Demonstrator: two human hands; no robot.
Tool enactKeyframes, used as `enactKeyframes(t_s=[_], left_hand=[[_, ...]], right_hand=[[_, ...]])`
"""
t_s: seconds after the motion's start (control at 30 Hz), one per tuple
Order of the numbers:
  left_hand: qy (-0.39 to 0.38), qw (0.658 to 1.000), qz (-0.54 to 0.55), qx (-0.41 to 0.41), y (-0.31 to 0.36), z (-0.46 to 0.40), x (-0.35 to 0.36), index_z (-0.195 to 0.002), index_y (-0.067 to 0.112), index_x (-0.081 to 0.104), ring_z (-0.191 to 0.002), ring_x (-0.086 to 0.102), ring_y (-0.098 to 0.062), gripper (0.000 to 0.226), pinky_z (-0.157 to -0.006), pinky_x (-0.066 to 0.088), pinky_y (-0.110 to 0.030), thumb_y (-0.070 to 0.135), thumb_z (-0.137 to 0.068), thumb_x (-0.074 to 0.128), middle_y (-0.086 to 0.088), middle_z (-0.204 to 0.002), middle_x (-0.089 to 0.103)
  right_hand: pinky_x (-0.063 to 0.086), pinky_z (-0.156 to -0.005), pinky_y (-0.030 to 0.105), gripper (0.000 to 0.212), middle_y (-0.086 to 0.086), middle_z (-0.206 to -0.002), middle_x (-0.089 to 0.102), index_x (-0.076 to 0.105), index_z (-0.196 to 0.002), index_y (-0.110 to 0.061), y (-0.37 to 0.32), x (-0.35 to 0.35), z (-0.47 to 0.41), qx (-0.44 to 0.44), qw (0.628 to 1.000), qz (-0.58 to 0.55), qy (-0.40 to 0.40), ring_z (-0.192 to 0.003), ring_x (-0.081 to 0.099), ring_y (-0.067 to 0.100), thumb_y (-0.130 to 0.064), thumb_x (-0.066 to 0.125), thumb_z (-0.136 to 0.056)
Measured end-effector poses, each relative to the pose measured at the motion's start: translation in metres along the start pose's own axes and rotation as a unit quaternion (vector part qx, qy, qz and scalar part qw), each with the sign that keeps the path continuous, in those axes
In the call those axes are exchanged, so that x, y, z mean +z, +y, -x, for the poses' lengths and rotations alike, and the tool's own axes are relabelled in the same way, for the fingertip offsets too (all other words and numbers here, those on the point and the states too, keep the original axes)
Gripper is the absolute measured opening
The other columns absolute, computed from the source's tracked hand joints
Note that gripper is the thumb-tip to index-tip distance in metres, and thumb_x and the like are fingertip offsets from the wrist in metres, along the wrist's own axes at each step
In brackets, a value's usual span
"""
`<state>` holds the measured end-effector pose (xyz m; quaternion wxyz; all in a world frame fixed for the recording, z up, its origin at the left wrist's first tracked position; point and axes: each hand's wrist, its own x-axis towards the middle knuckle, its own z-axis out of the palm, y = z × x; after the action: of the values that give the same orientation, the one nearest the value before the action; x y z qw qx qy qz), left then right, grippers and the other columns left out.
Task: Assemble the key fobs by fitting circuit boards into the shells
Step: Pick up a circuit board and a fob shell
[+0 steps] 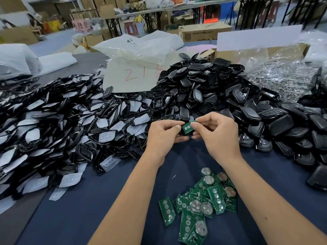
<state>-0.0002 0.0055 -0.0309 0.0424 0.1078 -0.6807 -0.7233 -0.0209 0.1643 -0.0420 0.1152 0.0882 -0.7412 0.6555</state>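
Observation:
A green circuit board [188, 127] lies in a black shell [184, 133] held between both hands above the dark blue table. My left hand [164, 134] grips the shell from the left, thumb on top. My right hand [215, 132] pinches the board's right end with thumb and forefinger. Most of the shell is hidden by the fingers. A loose heap of green circuit boards [200, 202], some with round coin cells, lies on the table near me between my forearms.
A large pile of black shell frames with white button pads [70, 124] covers the left. A heap of black shell halves [221, 96] fills the centre and right. Behind stand plastic bags [134, 48], a cardboard box [247, 52] and a bag of metal parts [283, 78].

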Motion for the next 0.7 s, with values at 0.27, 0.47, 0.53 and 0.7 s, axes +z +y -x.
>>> enactKeyframes(t_s=[0.27, 0.47, 0.53, 0.7], left_hand=[[0.005, 1.000, -0.006, 0.014, -0.0022, 0.0007, 0.0004, -0.095, 0.008, 0.080, -0.080, 0.077, -0.026, 0.012, -0.072, 0.063, -0.030, 0.000, -0.093, 0.071, -0.016, -0.096, 0.078], [0.016, 0.999, -0.035, 0.025, -0.0051, 0.0013, 0.0057, -0.096, 0.008, 0.080, -0.077, 0.078, -0.023, 0.012, -0.070, 0.063, -0.029, 0.001, -0.087, 0.079, -0.007, -0.094, 0.080], [0.025, 0.999, -0.030, 0.020, -0.0048, 0.0013, 0.0049, -0.095, 0.006, 0.079, -0.074, 0.078, -0.024, 0.011, -0.070, 0.063, -0.029, -0.001, -0.087, 0.079, -0.007, -0.093, 0.080], [0.024, 1.000, -0.011, 0.013, -0.0032, 0.0015, 0.0035, -0.094, 0.004, 0.078, -0.072, 0.077, -0.025, 0.011, -0.069, 0.063, -0.030, -0.004, -0.086, 0.078, -0.010, -0.093, 0.079]], right_hand=[[0.060, -0.054, 0.025, 0.012, 0.000, -0.072, 0.074, 0.072, -0.084, -0.016, 0.0000, 0.0010, 0.0012, -0.016, 0.997, 0.078, 0.009, -0.055, 0.073, 0.013, -0.011, 0.082, -0.088], [0.063, -0.057, 0.035, 0.014, -0.002, -0.065, 0.074, 0.074, -0.080, -0.018, 0.0012, 0.0014, 0.0011, 0.015, 0.997, 0.079, 0.022, -0.052, 0.071, 0.014, -0.010, 0.082, -0.088], [0.061, -0.053, 0.031, 0.014, -0.001, -0.066, 0.074, 0.074, -0.079, -0.017, 0.0009, 0.0015, 0.0013, 0.014, 0.997, 0.075, 0.011, -0.053, 0.072, 0.014, -0.010, 0.083, -0.087], [0.059, -0.054, 0.025, 0.012, 0.002, -0.070, 0.075, 0.075, -0.081, -0.015, 0.0002, -0.0019, -0.0027, 0.021, 0.997, 0.069, -0.023, -0.056, 0.072, 0.015, -0.008, 0.082, -0.088]])
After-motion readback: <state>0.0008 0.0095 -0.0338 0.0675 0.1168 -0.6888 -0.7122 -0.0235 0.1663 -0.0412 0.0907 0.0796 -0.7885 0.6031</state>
